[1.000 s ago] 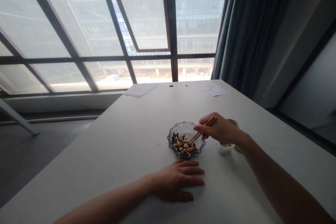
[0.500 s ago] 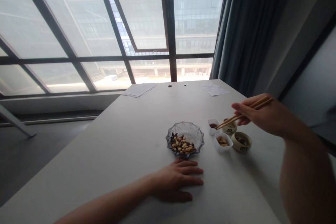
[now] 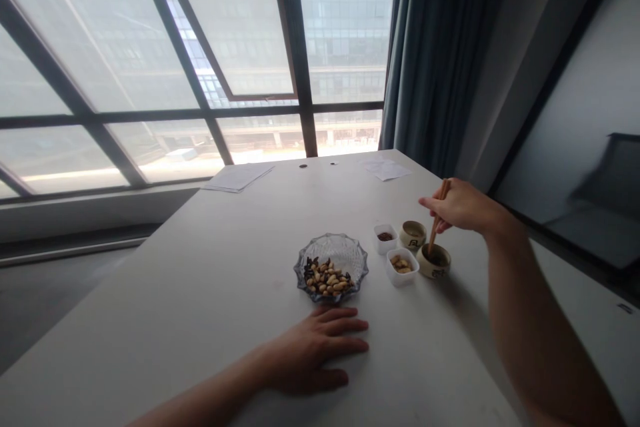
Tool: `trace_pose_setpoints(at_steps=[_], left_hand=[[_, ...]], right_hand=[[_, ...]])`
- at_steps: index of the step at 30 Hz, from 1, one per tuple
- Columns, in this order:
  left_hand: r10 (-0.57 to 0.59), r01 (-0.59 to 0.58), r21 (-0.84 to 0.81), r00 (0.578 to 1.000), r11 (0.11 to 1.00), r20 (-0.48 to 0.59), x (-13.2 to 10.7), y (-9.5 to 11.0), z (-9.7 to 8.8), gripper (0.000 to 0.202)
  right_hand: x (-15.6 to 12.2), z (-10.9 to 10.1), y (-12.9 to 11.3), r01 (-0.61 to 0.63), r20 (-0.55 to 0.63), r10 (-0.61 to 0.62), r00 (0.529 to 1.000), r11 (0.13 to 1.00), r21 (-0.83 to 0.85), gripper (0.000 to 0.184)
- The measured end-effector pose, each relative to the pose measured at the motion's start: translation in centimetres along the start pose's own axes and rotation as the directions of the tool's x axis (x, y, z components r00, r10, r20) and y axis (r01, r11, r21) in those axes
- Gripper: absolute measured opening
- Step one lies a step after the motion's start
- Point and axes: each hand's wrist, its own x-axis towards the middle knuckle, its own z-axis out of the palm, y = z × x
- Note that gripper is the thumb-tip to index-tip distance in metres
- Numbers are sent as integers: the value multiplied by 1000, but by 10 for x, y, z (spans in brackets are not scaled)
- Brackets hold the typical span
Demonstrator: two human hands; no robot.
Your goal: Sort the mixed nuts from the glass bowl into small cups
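Wooden chopsticks [image 3: 437, 223] pinched tight in right hand [image 3: 463, 207], nearly upright, tips down inside small ceramic cup [image 3: 434, 261], right of frame; left hand [image 3: 315, 347] flat, open, just below glass nut dish [image 3: 331, 268].

I'm sitting at the long white table [image 3: 165, 267], its far edge running up to a tall window wall [image 3: 150, 47] with dark frames and one tilted pane. Pale daylight comes through from the glass-fronted building [image 3: 345, 20] opposite. A dark teal curtain [image 3: 440, 47] hangs to my right, two paper sheets [image 3: 237, 177] lie at the far end, and grey floor [image 3: 60, 307] shows to my left.
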Motion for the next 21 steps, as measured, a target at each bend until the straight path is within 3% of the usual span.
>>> trace_pose_setpoints(at_steps=[4, 9, 13, 16, 21], left_hand=[[-10, 10, 11, 1000, 1000, 14, 1, 2, -2, 59], [-6, 6, 13, 1000, 1000, 8, 1, 1, -2, 57], [3, -3, -19, 1000, 1000, -25, 0, 0, 1, 58], [-2, 2, -18, 1000, 1000, -16, 0, 1, 1, 58], [16, -17, -18, 999, 1000, -30, 0, 1, 1, 57]], right_hand=[[2, 2, -1, -1, -21, 2, 1000, 1000, 19, 41], [-10, -10, -3, 5, -118, 1, 993, 999, 47, 37], [-27, -6, -20, 156, -204, -132, 970, 982, 106, 39], [-36, 19, -39, 283, -99, -267, 959, 930, 233, 45], [-35, 76, -59, 298, 194, -353, 915, 917, 266, 51]])
